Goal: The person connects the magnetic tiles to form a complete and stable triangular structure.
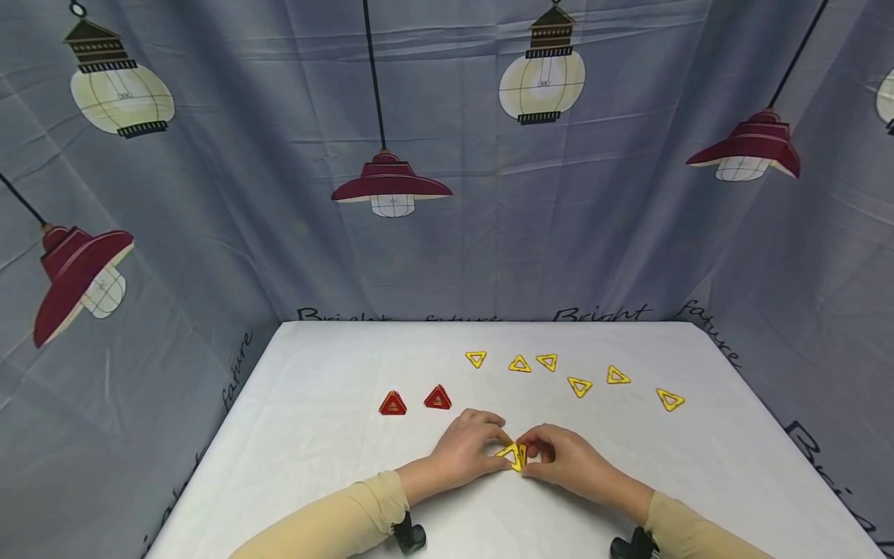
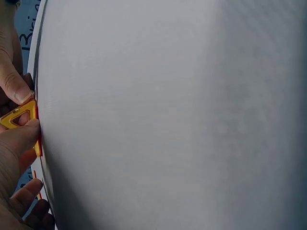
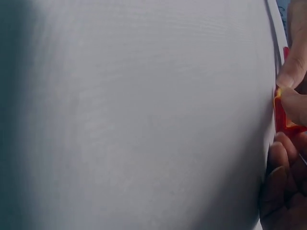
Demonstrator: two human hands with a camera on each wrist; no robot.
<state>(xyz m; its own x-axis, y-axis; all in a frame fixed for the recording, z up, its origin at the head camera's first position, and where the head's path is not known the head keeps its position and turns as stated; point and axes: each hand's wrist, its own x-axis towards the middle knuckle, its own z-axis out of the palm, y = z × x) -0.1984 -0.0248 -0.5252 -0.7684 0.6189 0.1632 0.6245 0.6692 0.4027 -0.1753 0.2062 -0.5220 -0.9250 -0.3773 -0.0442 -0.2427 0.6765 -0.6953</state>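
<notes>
Both hands meet over the near middle of the white table. My left hand (image 1: 466, 446) pinches a yellow-framed triangular tile (image 1: 518, 466) between thumb and fingers. From the other side, my right hand (image 1: 569, 462) grips the tilted pieces at their right edge, thumb below and fingers above. In the left wrist view the yellow triangle (image 2: 32, 109) has an open middle, and a thin strip of red shows along its edge. The right wrist view shows a red triangular frame (image 3: 280, 115) with yellow at its corner, partly covered by fingers.
Two red triangular pieces (image 1: 438, 397) stand left of centre, beyond my left hand. Several yellow triangular tiles (image 1: 520, 364) lie scattered across the far middle and right. Behind the white table (image 1: 314, 466) hangs a grey curtain (image 1: 279, 194) printed with lamps.
</notes>
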